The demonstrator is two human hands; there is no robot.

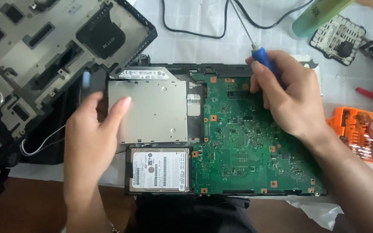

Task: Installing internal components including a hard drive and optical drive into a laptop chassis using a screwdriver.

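Right hand grips blue screwdriver; white-labelled hard drive sits below.

Work surface: table covered w/ white cloth, faint grid texture, lit evenly by soft daylight-type light, no hard shadows. Brown wooden tabletop exposed along near edge, bottom left. Black cables looping across cloth at top centre. Green translucent bottle lying top right, partly out of frame. Orange bit-set case at right edge, red-handled tool just above it. Walls, floor, windows not in view.
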